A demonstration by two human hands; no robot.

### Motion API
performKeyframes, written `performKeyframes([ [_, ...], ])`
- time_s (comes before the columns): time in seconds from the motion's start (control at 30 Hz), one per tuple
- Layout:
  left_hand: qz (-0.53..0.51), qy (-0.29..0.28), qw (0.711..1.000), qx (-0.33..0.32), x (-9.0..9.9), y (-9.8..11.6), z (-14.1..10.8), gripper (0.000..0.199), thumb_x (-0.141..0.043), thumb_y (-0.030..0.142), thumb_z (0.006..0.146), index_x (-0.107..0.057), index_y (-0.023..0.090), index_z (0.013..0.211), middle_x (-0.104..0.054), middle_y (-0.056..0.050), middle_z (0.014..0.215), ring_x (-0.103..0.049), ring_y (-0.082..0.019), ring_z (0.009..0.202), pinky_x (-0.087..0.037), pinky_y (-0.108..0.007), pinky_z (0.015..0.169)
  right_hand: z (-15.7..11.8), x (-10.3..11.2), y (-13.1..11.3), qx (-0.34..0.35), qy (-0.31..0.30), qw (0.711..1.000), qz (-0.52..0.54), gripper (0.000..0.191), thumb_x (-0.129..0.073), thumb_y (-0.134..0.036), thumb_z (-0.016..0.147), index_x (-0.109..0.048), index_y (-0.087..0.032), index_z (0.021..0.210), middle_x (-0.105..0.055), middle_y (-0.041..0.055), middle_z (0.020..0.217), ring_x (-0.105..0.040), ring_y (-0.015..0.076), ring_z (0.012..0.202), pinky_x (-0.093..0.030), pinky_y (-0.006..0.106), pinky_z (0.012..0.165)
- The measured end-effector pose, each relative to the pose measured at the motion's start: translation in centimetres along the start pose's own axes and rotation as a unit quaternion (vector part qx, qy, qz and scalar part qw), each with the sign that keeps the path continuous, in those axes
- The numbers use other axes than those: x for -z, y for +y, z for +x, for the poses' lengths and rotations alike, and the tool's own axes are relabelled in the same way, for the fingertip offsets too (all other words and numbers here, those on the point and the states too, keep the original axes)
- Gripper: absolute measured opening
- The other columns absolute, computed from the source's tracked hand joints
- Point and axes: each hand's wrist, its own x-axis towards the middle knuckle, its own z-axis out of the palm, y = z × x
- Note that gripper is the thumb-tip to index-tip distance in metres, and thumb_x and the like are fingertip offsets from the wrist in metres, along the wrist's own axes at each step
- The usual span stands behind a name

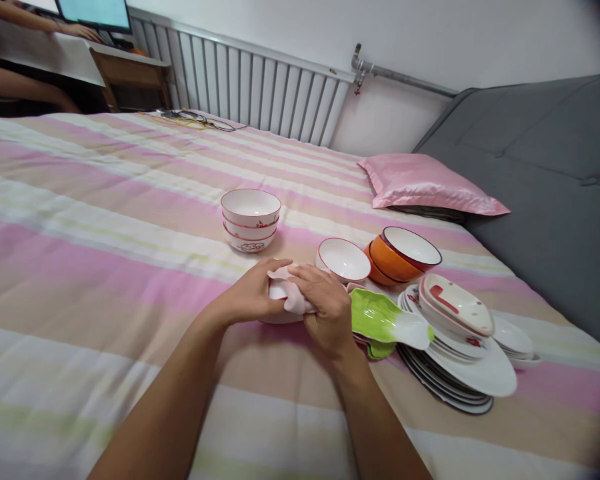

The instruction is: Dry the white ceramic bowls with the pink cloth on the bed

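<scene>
My left hand (249, 293) grips the left side of a white bowl (277, 291) with a red rim, low over the bed. My right hand (329, 303) is closed on a pale pink cloth (299, 300), which presses into the bowl and over its rim. Both hands hide much of this bowl. Just beyond them stands a stack of similar red-rimmed bowls (250, 223) with red flower prints. Another red-rimmed bowl (344, 259) sits close behind my right hand. Right beside that hand lie green and white vegetable-shaped dishes (380, 317), stacked.
Orange bowls (397, 257) and stacked plates (500, 373) topped by patterned dishes (457, 303) stand to the right. A pink pillow (425, 180) leans near the grey headboard (540, 140). Cables (195, 120) lie on the striped bedspread's (105, 280) far edge. Another person's hand (83, 32) rests at a desk.
</scene>
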Motion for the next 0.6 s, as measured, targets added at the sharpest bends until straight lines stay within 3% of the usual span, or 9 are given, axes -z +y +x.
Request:
performKeyframes([
  [0.17, 0.004, -0.006, 1.000, -0.002, 0.04, 0.23, -0.05, 0.025, -0.066, 0.028, 0.063, -0.061, 0.016, 0.084, -0.064, -0.004, 0.093, -0.060, -0.021, 0.090, -0.050, -0.029, 0.077, -0.03, -0.10, -0.16, 0.008, -0.004, 1.000, 0.006, 0.034, -0.042, -0.012, 0.086, -0.067, -0.024, 0.106, -0.067, 0.0030, 0.117, -0.058, 0.0153, 0.115, -0.045, 0.034, 0.099],
  [0.6, -0.008, -0.046, 0.999, -0.013, 0.27, 0.69, 0.37, 0.018, -0.055, 0.016, 0.058, -0.053, 0.016, 0.076, -0.055, 0.000, 0.076, -0.051, -0.015, 0.071, -0.040, -0.024, 0.059, -0.30, -0.46, 0.79, -0.026, 0.033, 0.997, 0.072, 0.047, -0.042, -0.003, 0.073, -0.065, -0.020, 0.110, -0.067, 0.0068, 0.115, -0.060, 0.0187, 0.111, -0.047, 0.037, 0.097],
])
